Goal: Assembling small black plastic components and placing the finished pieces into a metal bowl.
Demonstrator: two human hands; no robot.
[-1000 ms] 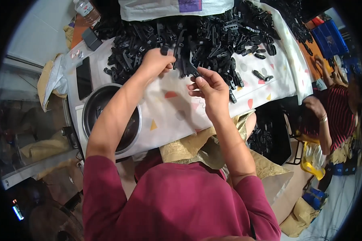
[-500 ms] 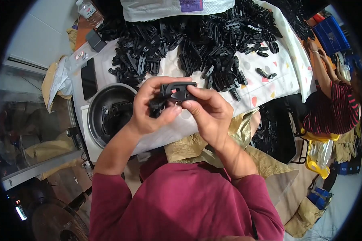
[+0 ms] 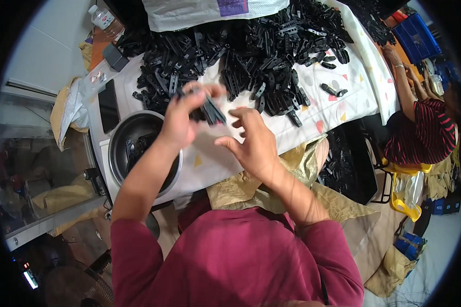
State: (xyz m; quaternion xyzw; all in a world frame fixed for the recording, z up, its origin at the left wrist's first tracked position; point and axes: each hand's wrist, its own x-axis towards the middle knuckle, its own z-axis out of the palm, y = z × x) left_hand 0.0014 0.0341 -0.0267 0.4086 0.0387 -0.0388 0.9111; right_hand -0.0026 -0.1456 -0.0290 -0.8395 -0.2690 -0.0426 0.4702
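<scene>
a white patterned tablecloth [image 3: 338,105] lies under everything, bare just below the held piece. beyond the grip, toward the far edge, spreads a big heap of black plastic parts [image 3: 251,56], and a white woven sack [image 3: 210,10] lies past that. down and to the left of the grip sits a round metal bowl [image 3: 119,146] with a few black pieces inside. a dark phone [image 3: 108,105] lies left of the grip, beside the bowl's far rim. the left hand [image 3: 182,120] is closed around a black plastic part [image 3: 210,110], blurred, so its shape is unclear; it sits raised above the cloth. the right hand [image 3: 253,143] hovers just right of the part, fingers spread, holding nothing. a person in a striped shirt [image 3: 420,135] sits far right.
</scene>
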